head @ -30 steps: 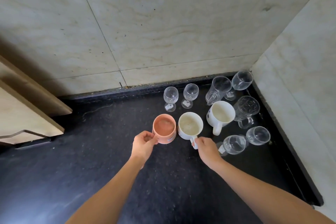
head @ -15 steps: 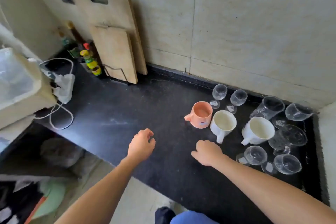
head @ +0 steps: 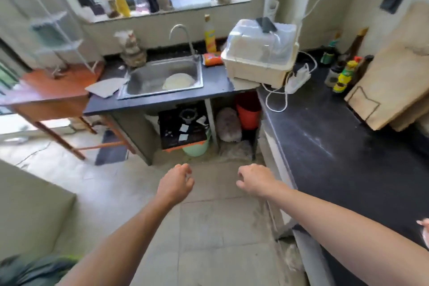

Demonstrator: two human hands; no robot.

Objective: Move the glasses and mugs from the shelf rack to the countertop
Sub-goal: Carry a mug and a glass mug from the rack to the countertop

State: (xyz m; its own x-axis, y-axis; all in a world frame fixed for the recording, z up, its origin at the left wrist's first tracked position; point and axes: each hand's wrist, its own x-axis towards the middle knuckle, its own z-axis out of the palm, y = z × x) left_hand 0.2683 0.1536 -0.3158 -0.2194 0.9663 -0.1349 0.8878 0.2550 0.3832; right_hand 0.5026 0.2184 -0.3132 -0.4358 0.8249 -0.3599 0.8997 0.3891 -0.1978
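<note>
Both hands empty, fingers loosely curled: left hand, right hand over floor, just left of black countertop; sink beyond.

- steel sink with a pale plate lying in it, well beyond the fingers
- cream lidded dish box beyond and right of the fingers
- wooden boards leaning far right
- orange bucket under the worktop, ahead of the fingers
</note>
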